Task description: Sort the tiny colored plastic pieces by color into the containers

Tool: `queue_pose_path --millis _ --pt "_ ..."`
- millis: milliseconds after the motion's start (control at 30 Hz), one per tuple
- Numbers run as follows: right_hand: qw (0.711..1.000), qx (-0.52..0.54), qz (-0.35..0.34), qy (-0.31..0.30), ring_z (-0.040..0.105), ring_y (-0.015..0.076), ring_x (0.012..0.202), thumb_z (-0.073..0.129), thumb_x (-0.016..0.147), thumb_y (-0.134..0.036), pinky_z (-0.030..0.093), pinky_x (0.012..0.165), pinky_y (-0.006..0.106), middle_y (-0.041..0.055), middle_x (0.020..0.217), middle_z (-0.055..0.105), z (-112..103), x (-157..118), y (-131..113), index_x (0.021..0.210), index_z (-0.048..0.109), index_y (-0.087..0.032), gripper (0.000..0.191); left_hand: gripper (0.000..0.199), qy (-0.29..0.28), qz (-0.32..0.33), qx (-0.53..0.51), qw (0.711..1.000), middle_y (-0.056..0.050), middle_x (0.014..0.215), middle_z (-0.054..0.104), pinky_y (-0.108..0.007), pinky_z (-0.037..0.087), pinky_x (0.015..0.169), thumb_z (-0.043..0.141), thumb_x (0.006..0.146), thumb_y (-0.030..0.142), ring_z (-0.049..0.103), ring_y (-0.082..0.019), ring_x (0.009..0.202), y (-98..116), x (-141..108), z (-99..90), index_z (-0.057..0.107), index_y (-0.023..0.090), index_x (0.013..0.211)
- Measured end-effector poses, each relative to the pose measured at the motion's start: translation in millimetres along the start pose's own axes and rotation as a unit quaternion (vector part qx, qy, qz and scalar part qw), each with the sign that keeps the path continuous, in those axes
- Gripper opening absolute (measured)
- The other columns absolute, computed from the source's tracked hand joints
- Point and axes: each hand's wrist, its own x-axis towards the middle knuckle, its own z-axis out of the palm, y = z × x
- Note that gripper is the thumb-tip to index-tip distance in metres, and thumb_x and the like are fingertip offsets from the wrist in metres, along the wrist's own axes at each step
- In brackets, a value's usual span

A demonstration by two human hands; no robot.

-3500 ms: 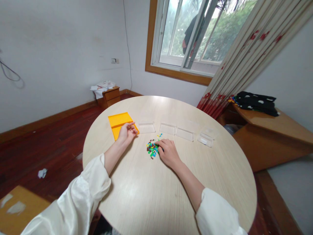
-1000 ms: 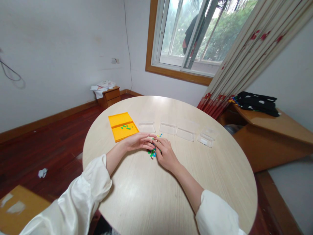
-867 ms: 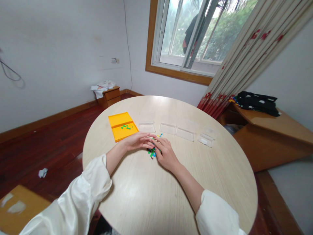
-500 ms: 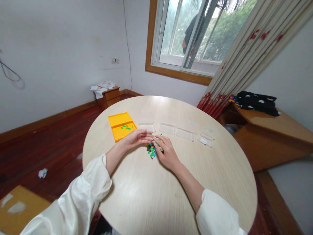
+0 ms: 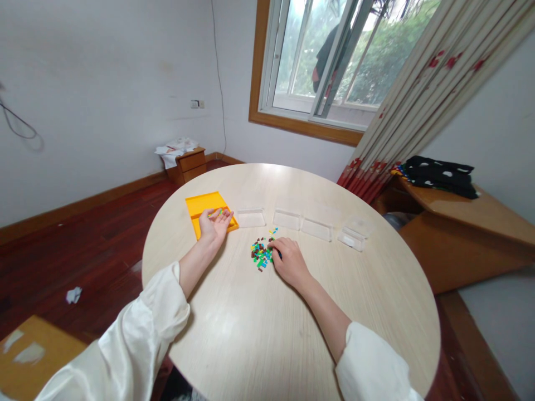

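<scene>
My left hand [image 5: 214, 227] is over the open yellow case [image 5: 204, 204], palm up with its fingers curled loosely. A small green piece [image 5: 220, 211] shows at its fingers. Near the table's middle lies a loose pile of small coloured bricks [image 5: 261, 254] in green, blue, brown and yellow. At the right edge of that pile is my right hand [image 5: 287, 257], its fingers bent down and drawn together; whatever they hold is hidden.
Behind the pile, clear trays [image 5: 251, 218] stand in a row on the round table [image 5: 309, 334]. A smaller clear box [image 5: 351, 239] is at the right. Dark cloth [image 5: 438, 174] lies on a wooden desk [image 5: 472, 220].
My left hand has moved left from the pile to the yellow case and turned palm up. My right hand has shifted slightly right and down, its fingers more bent. More of the pile shows.
</scene>
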Motion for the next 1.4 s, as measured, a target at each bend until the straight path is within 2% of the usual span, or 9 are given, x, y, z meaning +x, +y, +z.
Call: queue_pose_path --millis 133,267,467,667,867,1000,1167,1300,1400 --pt "1.0 -0.015 -0.006 -0.019 0.055 0.0204 0.092 0.046 0.084 -0.011 0.037 0.081 0.035 0.0067 0.093 0.066 -0.7 -0.2 -0.1 0.089 0.068 -0.02 0.025 0.005 -0.006 0.003 0.008 1.0 -0.007 0.079 0.054 -0.028 0.053 0.068 0.04 0.079 0.021 0.059 -0.015 0.072 1.0 0.9 -0.9 0.042 0.019 0.083" --pt "0.999 -0.027 -0.008 -0.023 0.055 0.0208 0.094 0.047 0.083 -0.008 0.037 0.082 0.037 0.0074 0.094 0.066 0.0 -0.2 0.4 0.092 0.069 -0.02 0.027 0.013 -0.07 -0.037 0.068 0.995 -0.002 0.061 0.049 -0.02 0.045 0.05 0.043 0.075 0.017 0.047 -0.009 0.049 -1.7 1.6 -2.8 0.053 0.014 0.082" --pt "1.0 -0.007 -0.006 -0.011 0.055 0.0215 0.095 0.045 0.08 -0.005 0.038 0.084 0.039 0.0087 0.095 0.066 3.0 -0.3 1.1 0.092 0.069 -0.019 0.03 0.006 -0.148 -0.106 0.232 0.956 0.0 0.053 0.048 -0.018 0.042 0.045 0.052 0.07 0.008 0.046 -0.007 0.044 -10.5 -1.6 -5.6 0.058 0.01 0.068" --pt "0.998 0.03 -0.018 0.053 0.054 0.022 0.094 0.044 0.082 -0.008 0.041 0.083 0.039 0.0096 0.094 0.065 -0.4 1.5 -2.1 0.093 0.068 -0.017 0.027 0.019 -0.26 -0.221 0.355 0.871 -0.011 0.08 0.066 -0.029 0.053 0.069 0.055 0.08 0.02 0.065 -0.017 0.067 -11.8 -11.2 -8.6 0.062 0.011 0.095" --pt "0.99 0.084 -0.073 0.091 0.054 0.021 0.095 0.045 0.084 -0.011 0.046 0.085 0.039 0.0094 0.097 0.062 -6.2 2.1 -12.1 0.099 0.067 -0.02 0.028 0.038 -0.321 -0.343 0.338 0.815 -0.019 0.098 0.067 -0.035 0.049 0.084 0.052 0.086 0.039 0.068 -0.023 0.086 -13.3 -15.9 -11.9 0.057 0.008 0.108" --pt "0.986 0.101 -0.106 0.081 0.053 0.0209 0.1 0.046 0.085 -0.013 0.047 0.088 0.039 0.0105 0.102 0.062 -6.8 2.0 -16.0 0.106 0.064 -0.019 0.029 0.038 -0.322 -0.352 0.326 0.817 -0.019 0.094 0.069 -0.033 0.049 0.085 0.047 0.09 0.037 0.068 -0.021 0.084 -16.1 -11.8 -14.2 0.058 0.004 0.106" --pt "0.988 0.088 -0.08 0.095 0.055 0.021 0.097 0.044 0.085 -0.013 0.047 0.086 0.039 0.01 0.1 0.063 -6.9 2.1 -11.3 0.106 0.063 -0.019 0.029 0.031 -0.284 -0.311 0.325 0.847 -0.019 0.087 0.069 -0.032 0.053 0.08 0.044 0.09 0.029 0.068 -0.021 0.08 -19.1 -4.3 -15.3 0.061 0.003 0.095" --pt "0.991 0.073 -0.062 0.094 0.055 0.0203 0.087 0.043 0.082 -0.007 0.045 0.078 0.036 0.0078 0.086 0.064 -7.2 1.9 -6.1 0.087 0.064 -0.018 0.024 0.022 -0.25 -0.262 0.33 0.872 -0.011 0.066 0.064 -0.024 0.054 0.058 0.043 0.088 0.016 0.064 -0.015 0.058 -16.7 -2.6 -12.8 0.061 0.006 0.081" --pt "0.993 0.071 -0.079 0.049 0.055 0.019 0.082 0.047 0.081 -0.007 0.042 0.076 0.034 0.0055 0.081 0.065 -6.6 1.4 -7.5 0.081 0.063 -0.019 0.02 0.024 -0.226 -0.24 0.314 0.891 -0.002 0.05 0.053 -0.016 0.042 0.04 0.042 0.086 0.01 0.05 -0.008 0.041 -13.4 -4.2 -9.7 0.057 0.009 0.068"
